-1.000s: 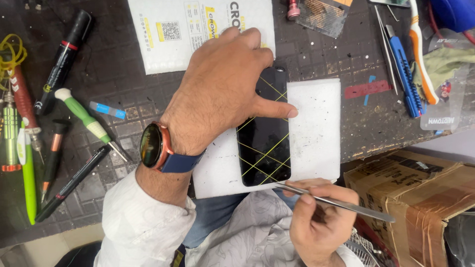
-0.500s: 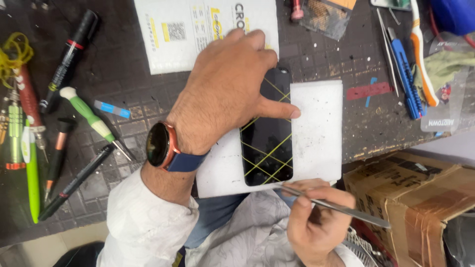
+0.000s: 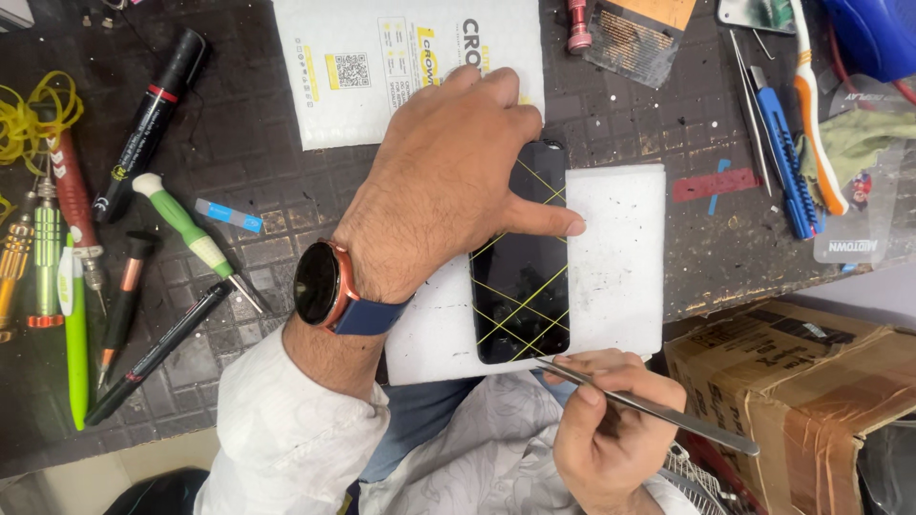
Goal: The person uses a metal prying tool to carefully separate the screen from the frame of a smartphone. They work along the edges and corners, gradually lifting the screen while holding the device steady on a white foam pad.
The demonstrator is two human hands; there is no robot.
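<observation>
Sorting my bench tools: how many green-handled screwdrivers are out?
2: a green-and-white screwdriver left of the left hand, and a darker green screwdriver near the left edge. Others may be hidden beyond the frame.

At centre, a dark phone screen lies upright on a white pad, crossed by thin yellow lines. At 12 o'clock lies a white padded package with a printed label in black and yellow. At 4 o'clock stands a brown cardboard box, taped. At 3 o'clock rests what may be a clear plastic packet, partly hidden.
</observation>
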